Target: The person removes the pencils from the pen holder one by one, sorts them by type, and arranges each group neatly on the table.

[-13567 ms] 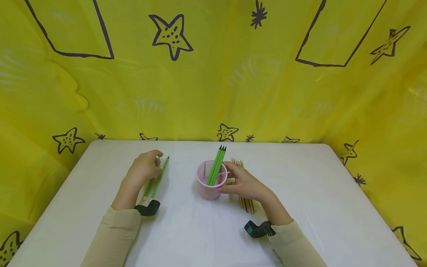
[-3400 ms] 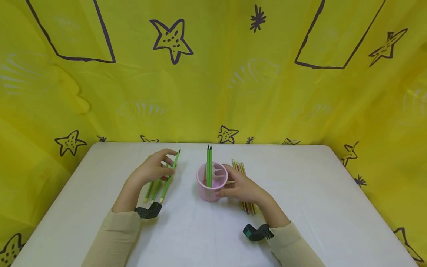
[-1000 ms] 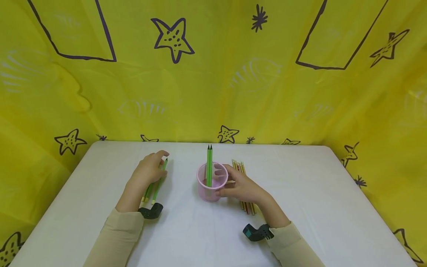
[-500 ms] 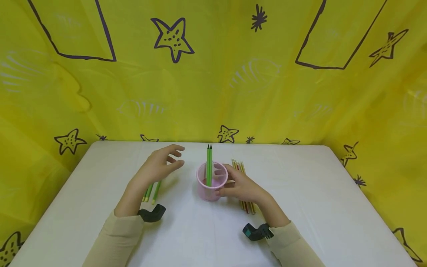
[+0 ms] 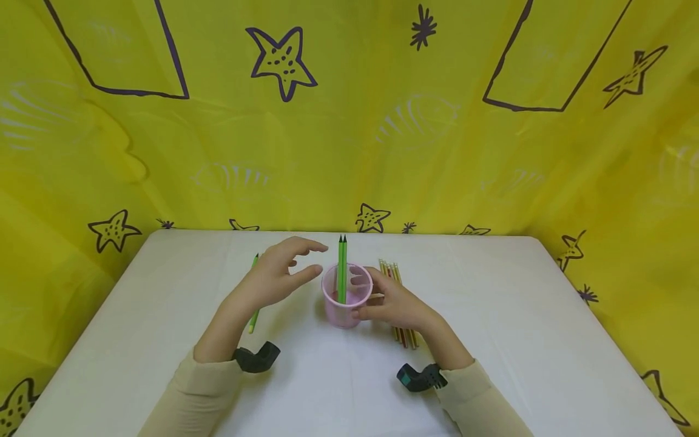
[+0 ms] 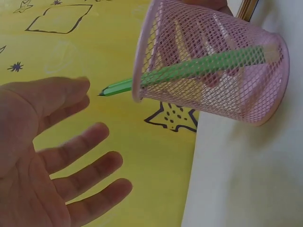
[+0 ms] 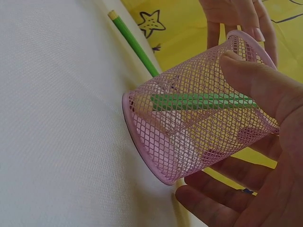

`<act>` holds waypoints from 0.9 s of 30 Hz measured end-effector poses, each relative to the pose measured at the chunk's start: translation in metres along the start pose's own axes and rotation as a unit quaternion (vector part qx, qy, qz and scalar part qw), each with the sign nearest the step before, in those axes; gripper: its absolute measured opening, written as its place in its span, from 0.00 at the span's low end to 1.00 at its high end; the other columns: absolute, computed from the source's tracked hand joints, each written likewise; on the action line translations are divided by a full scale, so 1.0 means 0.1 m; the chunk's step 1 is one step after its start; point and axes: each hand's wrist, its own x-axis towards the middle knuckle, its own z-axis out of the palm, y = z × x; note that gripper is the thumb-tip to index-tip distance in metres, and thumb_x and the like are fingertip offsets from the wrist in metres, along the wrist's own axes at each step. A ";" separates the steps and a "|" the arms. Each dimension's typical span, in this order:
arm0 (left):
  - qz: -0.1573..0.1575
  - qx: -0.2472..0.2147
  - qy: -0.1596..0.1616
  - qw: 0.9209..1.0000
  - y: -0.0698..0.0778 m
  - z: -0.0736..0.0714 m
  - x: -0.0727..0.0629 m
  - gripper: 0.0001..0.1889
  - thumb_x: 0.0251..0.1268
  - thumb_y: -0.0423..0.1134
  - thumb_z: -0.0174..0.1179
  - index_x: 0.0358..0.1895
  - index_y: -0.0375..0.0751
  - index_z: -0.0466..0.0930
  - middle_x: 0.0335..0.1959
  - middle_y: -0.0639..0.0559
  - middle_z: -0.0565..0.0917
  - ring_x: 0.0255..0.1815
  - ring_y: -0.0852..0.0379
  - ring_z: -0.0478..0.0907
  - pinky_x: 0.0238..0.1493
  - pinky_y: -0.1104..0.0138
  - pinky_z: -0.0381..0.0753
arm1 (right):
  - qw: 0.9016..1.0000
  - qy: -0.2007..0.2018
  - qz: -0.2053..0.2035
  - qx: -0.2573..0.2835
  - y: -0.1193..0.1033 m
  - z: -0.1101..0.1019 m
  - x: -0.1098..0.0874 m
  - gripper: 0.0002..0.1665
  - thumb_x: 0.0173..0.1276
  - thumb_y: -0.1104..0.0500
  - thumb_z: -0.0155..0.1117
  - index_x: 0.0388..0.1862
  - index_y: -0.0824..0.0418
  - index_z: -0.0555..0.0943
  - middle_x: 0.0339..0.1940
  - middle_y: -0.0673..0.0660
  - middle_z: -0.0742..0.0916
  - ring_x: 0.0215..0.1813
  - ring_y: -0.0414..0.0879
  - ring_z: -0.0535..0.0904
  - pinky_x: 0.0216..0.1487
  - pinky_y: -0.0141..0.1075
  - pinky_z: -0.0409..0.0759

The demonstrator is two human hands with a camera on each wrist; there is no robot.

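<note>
A pink mesh pencil cup (image 5: 341,317) stands upright on the white table, with two green pencils (image 5: 342,267) in it, black points up. My right hand (image 5: 404,303) grips the cup's right side, thumb in front and fingers behind; the right wrist view shows the thumb lying along the mesh (image 7: 156,142). Left of the cup's rim hovers my left hand (image 5: 281,273), fingers spread and holding nothing; in the left wrist view its fingertips are apart from the pencil tip (image 6: 116,88). A green pencil (image 5: 253,321) lies behind the left forearm; others there may be hidden.
Several yellow and red striped pencils (image 5: 405,337) lie side by side to the right of the cup, partly under the right hand. A yellow patterned curtain (image 5: 338,133) hangs behind the far edge of the white table (image 5: 327,388).
My left hand has moved right from the green pencils on the table to beside the cup. The cup held three pencils earliest and two since. The right hand has kept its grip.
</note>
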 end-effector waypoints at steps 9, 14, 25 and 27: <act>0.024 -0.009 -0.055 0.998 -0.05 0.15 0.03 0.21 0.69 0.42 0.64 0.64 0.50 0.78 0.65 0.54 0.77 0.70 0.53 0.69 0.65 0.47 0.76 | 1.000 -0.002 -0.001 0.000 0.00 0.00 -0.01 0.47 0.61 0.62 0.74 0.77 0.53 0.62 0.70 0.58 0.74 0.69 0.59 0.71 0.65 0.48 0.79; 0.031 -0.008 -0.061 0.998 -0.05 0.20 0.04 0.20 0.70 0.41 0.63 0.63 0.50 0.78 0.67 0.52 0.76 0.72 0.50 0.68 0.61 0.45 0.78 | 1.000 -0.001 -0.005 -0.004 -0.03 0.00 -0.02 0.48 0.62 0.61 0.74 0.77 0.55 0.61 0.70 0.60 0.74 0.70 0.61 0.71 0.65 0.50 0.79; 0.040 -0.004 -0.064 0.997 -0.08 0.28 0.05 0.19 0.71 0.41 0.61 0.64 0.46 0.78 0.67 0.49 0.77 0.71 0.47 0.70 0.60 0.46 0.80 | 1.000 -0.002 -0.006 0.001 -0.01 0.00 -0.02 0.48 0.61 0.61 0.74 0.77 0.55 0.61 0.69 0.63 0.75 0.68 0.61 0.72 0.64 0.48 0.79; 0.041 -0.009 -0.066 0.997 -0.08 0.29 0.05 0.19 0.72 0.42 0.60 0.64 0.46 0.78 0.67 0.49 0.77 0.70 0.47 0.70 0.59 0.46 0.80 | 1.000 -0.002 -0.008 0.001 -0.01 0.00 -0.02 0.48 0.61 0.61 0.74 0.77 0.55 0.61 0.69 0.64 0.74 0.69 0.61 0.72 0.64 0.48 0.79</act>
